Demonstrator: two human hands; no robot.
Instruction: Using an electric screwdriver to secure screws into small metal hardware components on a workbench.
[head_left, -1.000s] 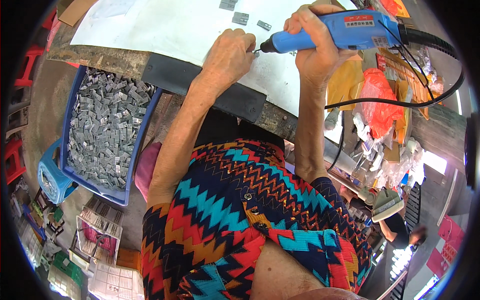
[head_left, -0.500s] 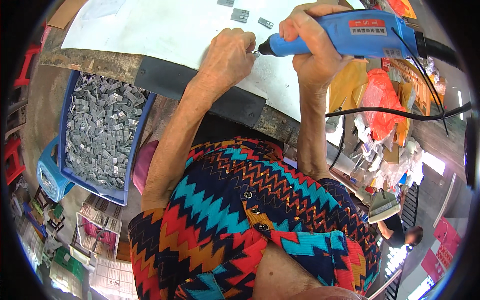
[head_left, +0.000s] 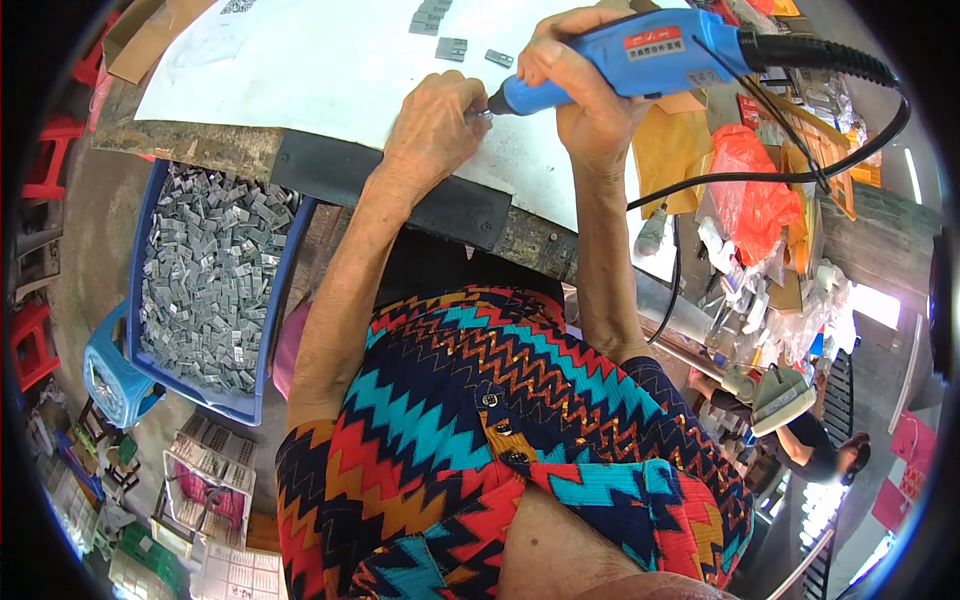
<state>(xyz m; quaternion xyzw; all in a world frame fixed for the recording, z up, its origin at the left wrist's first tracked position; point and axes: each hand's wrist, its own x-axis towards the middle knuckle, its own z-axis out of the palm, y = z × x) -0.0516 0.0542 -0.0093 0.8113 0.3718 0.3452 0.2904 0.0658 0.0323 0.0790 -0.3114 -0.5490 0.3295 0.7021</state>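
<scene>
Head view: the right hand is wrapped shut around the barrel of a blue corded rotary tool, near its nose, with the black cable looping off the tail toward the worktop's right side. The left hand is closed in a pinch at the tool's tip, fingers curled down on what seems to be a small grey metal piece; the piece itself is almost fully hidden. Both meet on the white sheet near the worktop's front edge, above the black strip.

The piece looks stiff, light and tiny, likely slick, so it wants a firm fingertip pinch by its edges, clear of the bit. The tool looks rigid and moderately heavy; a hold close to the nose gives control, and the cable may tug.

More grey pieces lie toward the back edge; a blue crate of them sits below the left edge.

Against half a second ago, the tool has tilted a little and its tip stays at the pinch; the left hand has barely moved.
</scene>
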